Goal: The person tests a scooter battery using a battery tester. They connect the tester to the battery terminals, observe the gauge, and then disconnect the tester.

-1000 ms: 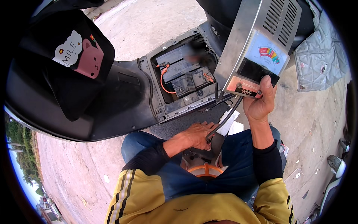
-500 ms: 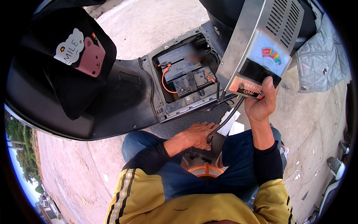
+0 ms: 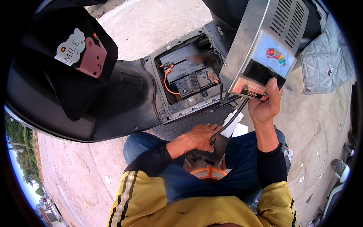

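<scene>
A silver metal box-shaped meter with slotted vents and a colour-banded dial [image 3: 266,49] stands tilted in the upper right of the frame, close to us. We grip its lower end in our right hand [image 3: 266,104], the thumb laid over the black strip under the dial and the other fingers mostly hidden behind. Along the lower edge we see our yellow shirt with dark-striped sleeves [image 3: 189,210], and above it our blue jeans [image 3: 242,159], knees apart. Our left hand [image 3: 198,137], back upward, is near the centre of the frame, its fingertips at the lower end of a thick black cable [image 3: 238,112] that slants down from under the meter; we cannot tell whether the fingers are closed on it. Between our legs, low in the centre, shows an orange ring-shaped rim [image 3: 209,174], and white flat scraps [image 3: 232,126] lie just right of the left hand. Beyond, a black scooter body [image 3: 109,109] crosses the upper left, its open floor compartment [image 3: 177,113] holding black block-shaped batteries [image 3: 181,70] with an orange wire [image 3: 166,85] looped at their left. A grey quilted cloth [image 3: 325,64] hangs at the upper right. Farther off, pale concrete ground [image 3: 83,170] spreads out toward green trees [image 3: 23,166] at the left edge.
</scene>
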Demonstrator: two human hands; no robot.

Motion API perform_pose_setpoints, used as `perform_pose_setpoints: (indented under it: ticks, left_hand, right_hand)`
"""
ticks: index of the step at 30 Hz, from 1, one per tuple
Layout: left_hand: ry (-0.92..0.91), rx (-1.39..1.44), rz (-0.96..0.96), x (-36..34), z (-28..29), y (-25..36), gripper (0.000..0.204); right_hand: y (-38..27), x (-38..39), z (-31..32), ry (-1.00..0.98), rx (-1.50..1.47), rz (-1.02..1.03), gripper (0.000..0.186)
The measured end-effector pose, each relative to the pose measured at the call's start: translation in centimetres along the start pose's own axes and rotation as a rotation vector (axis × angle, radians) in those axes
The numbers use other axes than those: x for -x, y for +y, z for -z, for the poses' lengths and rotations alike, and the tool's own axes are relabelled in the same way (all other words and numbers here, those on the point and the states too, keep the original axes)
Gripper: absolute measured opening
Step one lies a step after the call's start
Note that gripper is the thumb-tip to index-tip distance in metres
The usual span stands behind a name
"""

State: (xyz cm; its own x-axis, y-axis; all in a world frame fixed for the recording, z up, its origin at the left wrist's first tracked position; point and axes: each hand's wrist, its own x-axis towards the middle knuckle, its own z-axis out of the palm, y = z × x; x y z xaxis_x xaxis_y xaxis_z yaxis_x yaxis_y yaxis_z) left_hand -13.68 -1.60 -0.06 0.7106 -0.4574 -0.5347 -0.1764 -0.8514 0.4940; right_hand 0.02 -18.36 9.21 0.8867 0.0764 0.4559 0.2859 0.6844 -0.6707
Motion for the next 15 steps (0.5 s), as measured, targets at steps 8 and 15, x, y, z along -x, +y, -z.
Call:
perform_pose_setpoints:
  ticks: [8, 15]
  left_hand:
    - [-0.012, 0.036, -0.025, -0.38, -0.05, -0.13, 0.106]
    - [-0.064, 0.009, -0.009, -0.33, 0.42, 0.19, 0.103]
  right_hand:
    - [-0.31, 0.01, -0.09, -0.012, 0.016, -0.01, 0.047]
    - [-0.41, -0.03, -0.06, 0.004, 0.022, -0.014, 0.047]
